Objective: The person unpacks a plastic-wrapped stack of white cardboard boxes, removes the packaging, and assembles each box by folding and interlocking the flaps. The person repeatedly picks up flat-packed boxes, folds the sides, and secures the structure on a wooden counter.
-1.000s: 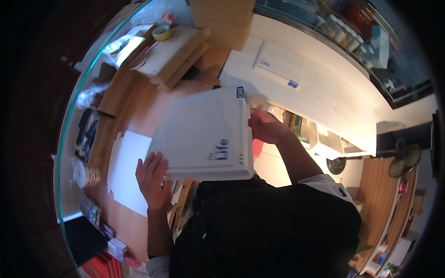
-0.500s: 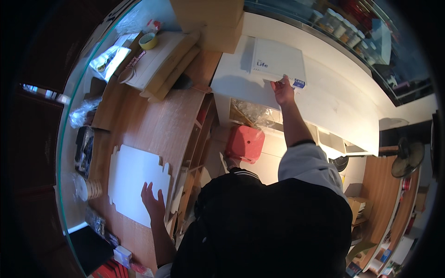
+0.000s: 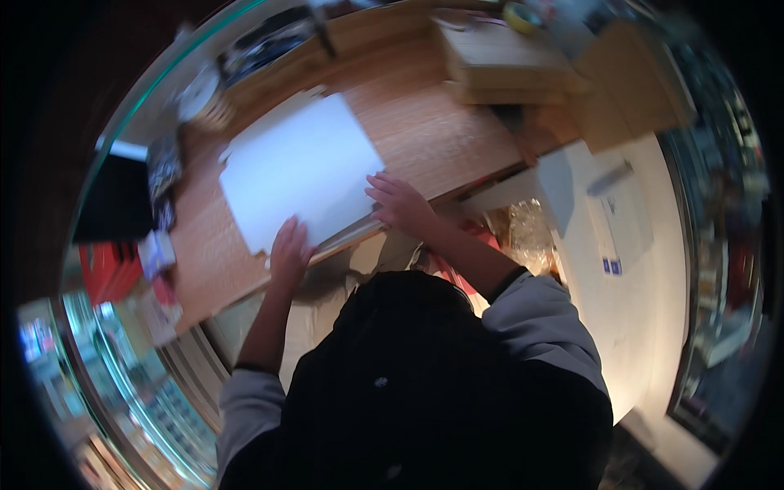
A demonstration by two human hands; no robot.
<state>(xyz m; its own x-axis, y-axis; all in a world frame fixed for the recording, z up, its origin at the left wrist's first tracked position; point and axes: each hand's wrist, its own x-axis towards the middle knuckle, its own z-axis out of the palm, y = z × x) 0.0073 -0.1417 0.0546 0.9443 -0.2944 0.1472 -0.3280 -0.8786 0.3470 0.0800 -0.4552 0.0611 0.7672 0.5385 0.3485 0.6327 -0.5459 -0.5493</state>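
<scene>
A flat white cardboard box blank [image 3: 302, 163] with tabs along its edges lies on the wooden counter [image 3: 425, 122]. My left hand [image 3: 291, 253] rests at its near left edge, with the fingers stretched out over the card. At the near right corner is my right hand [image 3: 402, 206], its fingers extended and spread, their tips touching the sheet or just beside it. Both hands look open, and neither lifts anything. Motion blur softens the fingertips.
A white box [image 3: 625, 220] lies on the white counter [image 3: 592, 302] to the right. Folded brown cardboard [image 3: 510, 65] and a large carton [image 3: 633, 86] stand at the back right. Wide ribbon rolls [image 3: 204, 102] and a red crate [image 3: 106, 269] are at the left.
The view has swung left toward the wooden counter. My right hand has left the white box and come to the box blank. My left hand now rests at the blank's near edge.
</scene>
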